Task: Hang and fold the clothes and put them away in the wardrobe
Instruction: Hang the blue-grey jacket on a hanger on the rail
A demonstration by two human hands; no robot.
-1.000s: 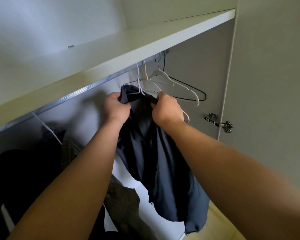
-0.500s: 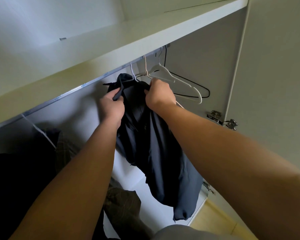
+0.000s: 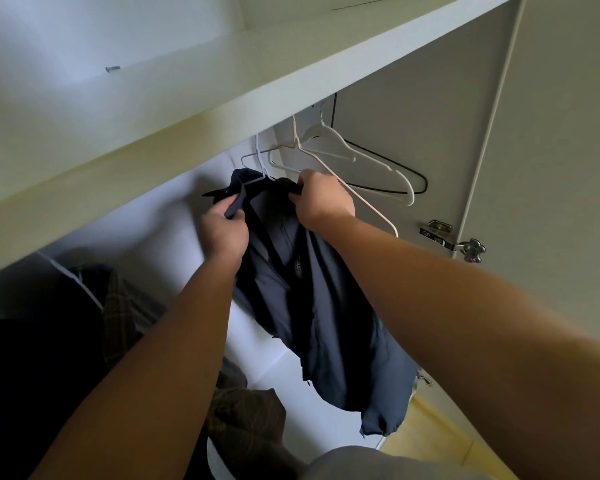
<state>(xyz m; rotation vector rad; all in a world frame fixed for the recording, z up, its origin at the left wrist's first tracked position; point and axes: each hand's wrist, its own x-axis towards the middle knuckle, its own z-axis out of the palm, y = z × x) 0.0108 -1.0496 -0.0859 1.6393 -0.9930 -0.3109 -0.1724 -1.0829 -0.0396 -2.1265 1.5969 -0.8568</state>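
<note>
In the wardrobe (image 3: 222, 109), dark clothes (image 3: 32, 358) hang below and left of the fingers, so the task looks partway done. The navy shirt (image 3: 326, 323) droops crumpled beneath the fingers, its collar draped on a white hanger (image 3: 260, 164) just above them and not yet squared. The left hand (image 3: 226, 230) pinches a collar strip; the right hand (image 3: 323, 199) grips shoulder fabric.

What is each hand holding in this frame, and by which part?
Both hold the dark blue shirt near its top: the left hand pinches a strip of fabric by the collar, and the right hand grips bunched fabric on the other side.
</note>
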